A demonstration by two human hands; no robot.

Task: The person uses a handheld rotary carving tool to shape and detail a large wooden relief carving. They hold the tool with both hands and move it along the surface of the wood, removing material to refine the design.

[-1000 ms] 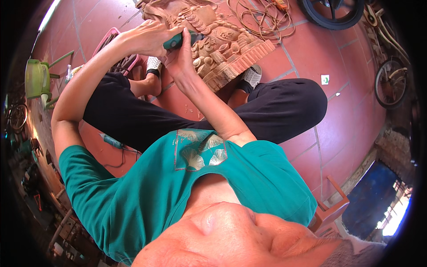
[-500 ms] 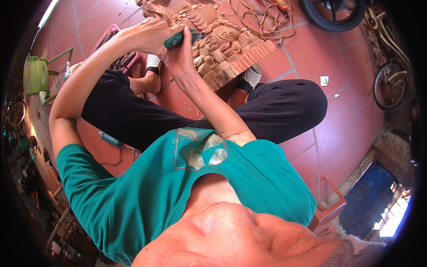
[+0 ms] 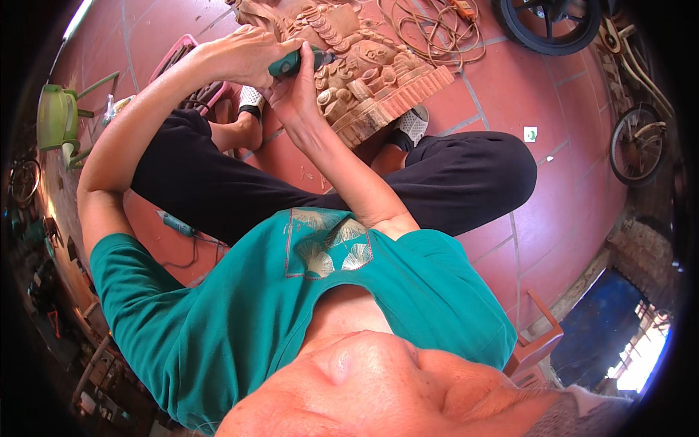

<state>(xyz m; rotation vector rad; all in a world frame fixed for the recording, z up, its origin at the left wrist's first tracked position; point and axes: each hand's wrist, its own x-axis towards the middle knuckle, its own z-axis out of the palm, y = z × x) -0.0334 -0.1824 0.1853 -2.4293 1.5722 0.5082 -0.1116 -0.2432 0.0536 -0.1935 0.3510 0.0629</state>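
Observation:
My left hand (image 3: 244, 58) is wrapped round the rear of a green handheld power tool (image 3: 286, 64). My right hand (image 3: 295, 95) grips the same tool from below, its thumb pressed up along the body. The tool's dark narrow head points right, over a carved wooden relief (image 3: 371, 69); whether the tip touches the wood I cannot tell. Rounded, layered shapes cover the relief, which has a ridged lower border. It lies on the floor beyond my crossed legs, close to my feet in white perforated shoes. My fingers hide much of the tool.
A second teal power tool (image 3: 177, 224) with a cord lies by my left thigh. An orange extension cord (image 3: 437, 36) is coiled beyond the carving. A green chair (image 3: 58, 120) stands left, a black wheel (image 3: 546, 22) and a bicycle wheel (image 3: 637, 146) right. Red tiles (image 3: 484, 182) cover the floor.
Almost nothing differs. Both hands keep their grip on the power tool at the same spot over the carving; the left elbow has shifted slightly outward to the left.

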